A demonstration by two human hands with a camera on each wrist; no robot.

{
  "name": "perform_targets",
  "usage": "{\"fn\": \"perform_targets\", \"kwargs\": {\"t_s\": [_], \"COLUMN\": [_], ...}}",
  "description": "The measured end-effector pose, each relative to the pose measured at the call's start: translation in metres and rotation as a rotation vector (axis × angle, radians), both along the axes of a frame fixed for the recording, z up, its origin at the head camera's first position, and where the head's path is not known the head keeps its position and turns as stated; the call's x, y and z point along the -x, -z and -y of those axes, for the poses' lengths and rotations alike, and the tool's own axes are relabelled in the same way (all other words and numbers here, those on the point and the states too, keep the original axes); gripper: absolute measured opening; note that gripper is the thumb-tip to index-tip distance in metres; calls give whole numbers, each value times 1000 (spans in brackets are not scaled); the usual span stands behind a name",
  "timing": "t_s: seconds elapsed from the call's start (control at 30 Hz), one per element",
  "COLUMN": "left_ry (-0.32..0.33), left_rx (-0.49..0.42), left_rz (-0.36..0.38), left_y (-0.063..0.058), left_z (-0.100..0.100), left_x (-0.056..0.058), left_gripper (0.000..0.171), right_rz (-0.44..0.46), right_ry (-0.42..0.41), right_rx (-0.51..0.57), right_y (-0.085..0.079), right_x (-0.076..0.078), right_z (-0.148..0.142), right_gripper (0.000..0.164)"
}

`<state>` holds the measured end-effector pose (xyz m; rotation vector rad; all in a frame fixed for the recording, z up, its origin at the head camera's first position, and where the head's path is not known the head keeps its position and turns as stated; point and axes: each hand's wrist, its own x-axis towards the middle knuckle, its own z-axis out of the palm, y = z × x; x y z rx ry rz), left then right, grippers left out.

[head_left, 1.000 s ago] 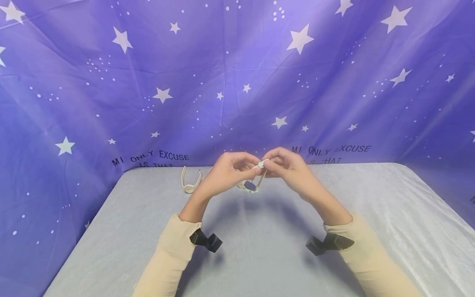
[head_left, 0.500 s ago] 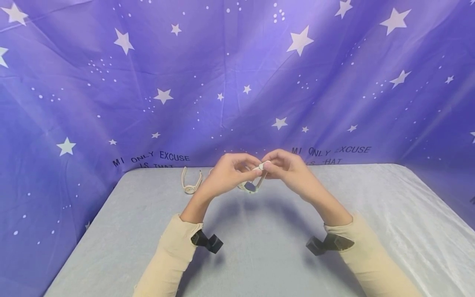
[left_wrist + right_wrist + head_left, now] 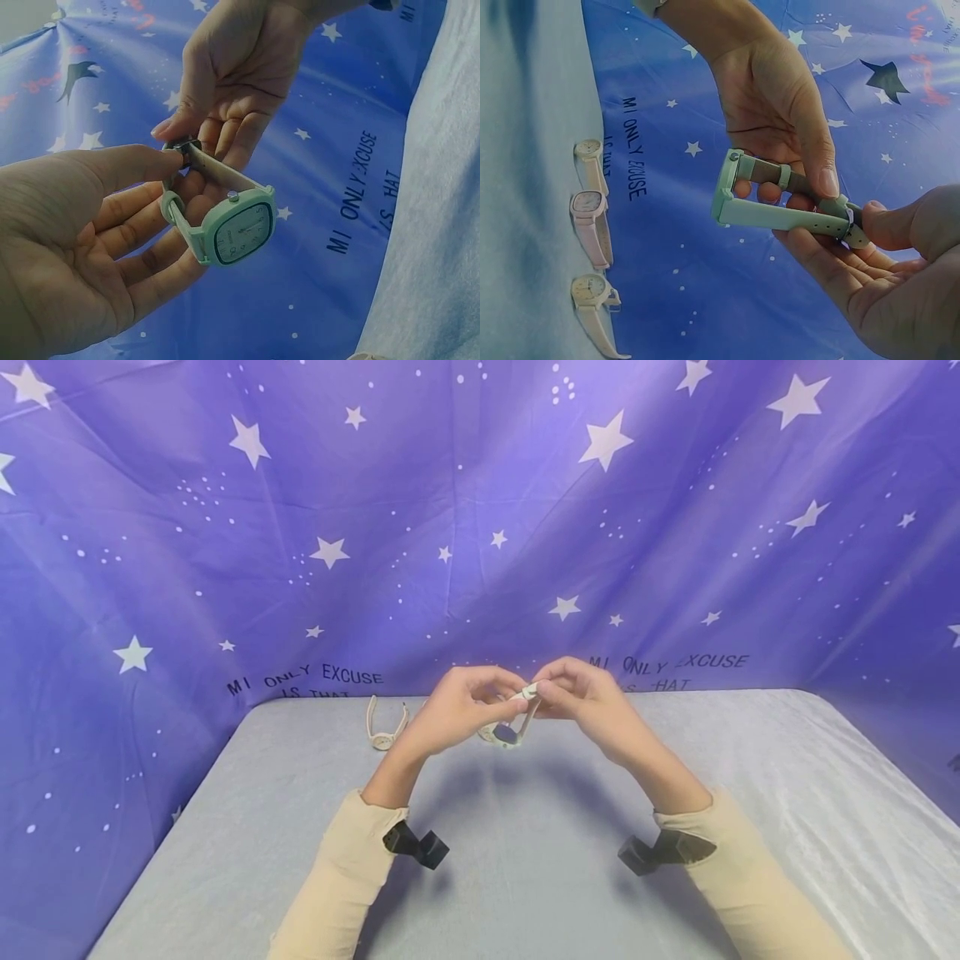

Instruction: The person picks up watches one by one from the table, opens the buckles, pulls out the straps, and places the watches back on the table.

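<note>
A mint-green wristwatch (image 3: 244, 234) with a rounded-square dial hangs in the air between both hands, its strap bent into a loop. My left hand (image 3: 468, 710) pinches the strap at the buckle, beside a keeper loop (image 3: 784, 176). From the other side, my right hand (image 3: 592, 702) pinches the strap's end near the metal buckle (image 3: 849, 227). The strap's holed part (image 3: 780, 217) runs into the buckle; how far it passes through is hidden by the fingers. In the head view the dial faces away, and the watch's dark back (image 3: 506, 734) shows.
Lying at the far edge of the grey cloth-covered table (image 3: 525, 877) are a cream watch (image 3: 591, 289), a pink watch (image 3: 589, 202) and another pale watch (image 3: 589, 150). A purple star-printed cloth (image 3: 465, 510) hangs right behind the table.
Both hands stay almost in place. The strap ends between the fingertips have shifted slightly, and the right thumb has moved a little back along the strap. The watches on the table have not moved.
</note>
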<state>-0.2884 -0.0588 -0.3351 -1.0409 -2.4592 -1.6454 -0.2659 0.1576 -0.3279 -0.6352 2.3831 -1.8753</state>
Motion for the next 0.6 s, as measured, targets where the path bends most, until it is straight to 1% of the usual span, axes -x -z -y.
{"fn": "perform_targets", "kwargs": {"t_s": [0.13, 0.27, 0.4, 0.6], "left_ry": [-8, -11, -3, 18], "left_rx": [-8, -17, -37, -88], "left_rz": [18, 29, 42, 116], "left_y": [-1, 0, 0, 0], "left_z": [0, 0, -1, -2], "left_x": [0, 1, 1, 0], "left_gripper": [20, 20, 20, 22], "right_rz": [10, 25, 33, 25], "right_ry": [1, 8, -5, -11], "right_rx": [25, 25, 38, 55], "right_y": [-1, -2, -4, -6], "right_x": [1, 1, 1, -1], "right_z": [-1, -2, -3, -4], "right_gripper": [20, 18, 17, 20]}}
